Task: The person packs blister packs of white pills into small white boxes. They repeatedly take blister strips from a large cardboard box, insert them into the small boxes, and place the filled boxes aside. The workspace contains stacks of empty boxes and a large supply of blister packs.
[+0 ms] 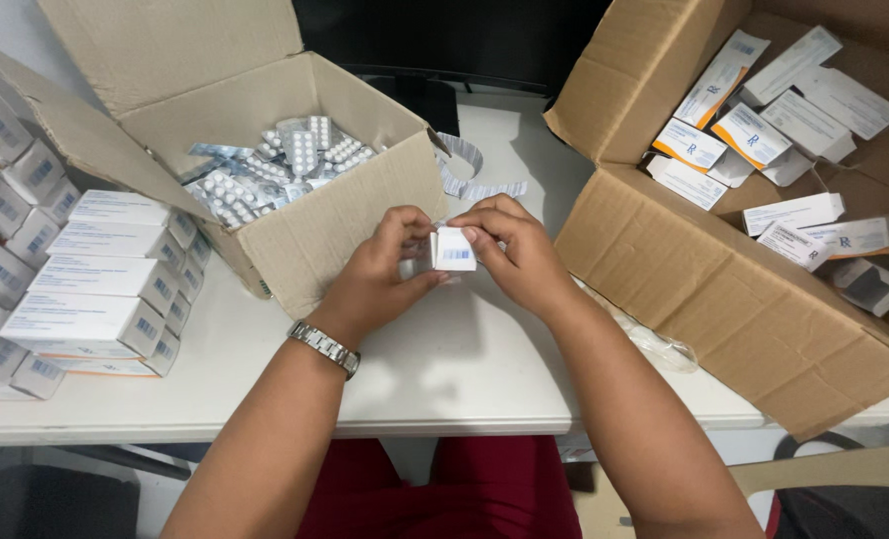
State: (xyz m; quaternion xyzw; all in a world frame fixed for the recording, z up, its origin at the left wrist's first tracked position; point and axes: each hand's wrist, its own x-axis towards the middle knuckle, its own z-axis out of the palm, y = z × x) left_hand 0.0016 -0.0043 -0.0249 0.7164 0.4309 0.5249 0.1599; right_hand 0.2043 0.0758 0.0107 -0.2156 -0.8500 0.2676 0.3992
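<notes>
Nearest the camera are the person's two forearms, the left wrist wearing a metal watch (323, 347). Both the left hand (379, 269) and the right hand (514, 250) pinch a small white carton (453, 250) by its sides, held end-on above the white table (444, 369), seemingly so its end flap can be worked. To the left an open cardboard box (334, 225) tilts toward the person, showing silver blister packs (275, 165); beside it stand stacked white cartons (105, 299). A larger cardboard box (724, 289) on the right holds loose cartons. Dark screen behind.
</notes>
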